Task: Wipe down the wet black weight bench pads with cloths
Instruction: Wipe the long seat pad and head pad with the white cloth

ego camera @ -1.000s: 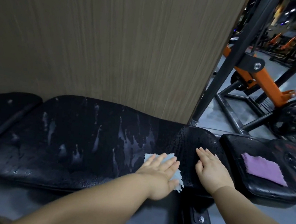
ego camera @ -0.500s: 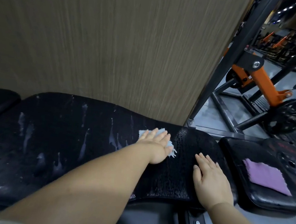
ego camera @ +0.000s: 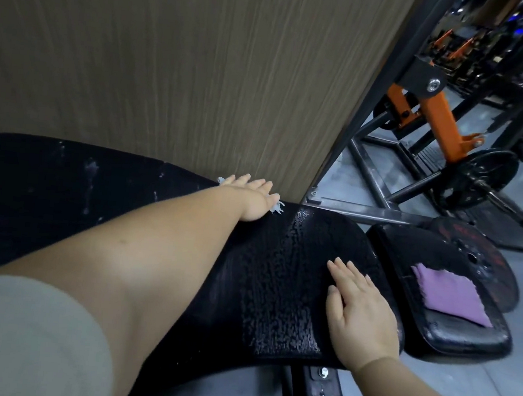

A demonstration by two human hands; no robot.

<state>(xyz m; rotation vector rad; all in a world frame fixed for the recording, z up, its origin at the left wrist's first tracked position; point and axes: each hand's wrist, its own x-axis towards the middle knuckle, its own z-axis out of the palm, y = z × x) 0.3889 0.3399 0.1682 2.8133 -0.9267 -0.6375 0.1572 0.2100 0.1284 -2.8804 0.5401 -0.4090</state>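
The long black bench pad (ego camera: 280, 282) runs across the view, beaded with water near its right end. My left hand (ego camera: 250, 196) presses flat on a light blue cloth (ego camera: 277, 206) at the pad's far edge by the wall; only the cloth's frayed corners show. My right hand (ego camera: 359, 309) rests flat with straight fingers on the pad's right end. A purple cloth (ego camera: 448, 295) lies on the smaller black seat pad (ego camera: 464, 338) to the right.
A wood-grain wall panel (ego camera: 187, 63) rises directly behind the bench. To the right stand a black and orange machine frame (ego camera: 434, 112) with a weight plate (ego camera: 479, 177), and a black plate (ego camera: 478, 250) behind the seat pad. Grey floor lies beyond.
My left hand has slid the blue cloth away from me across the pad to its far edge by the wall. My right hand has stayed on the pad's right end.
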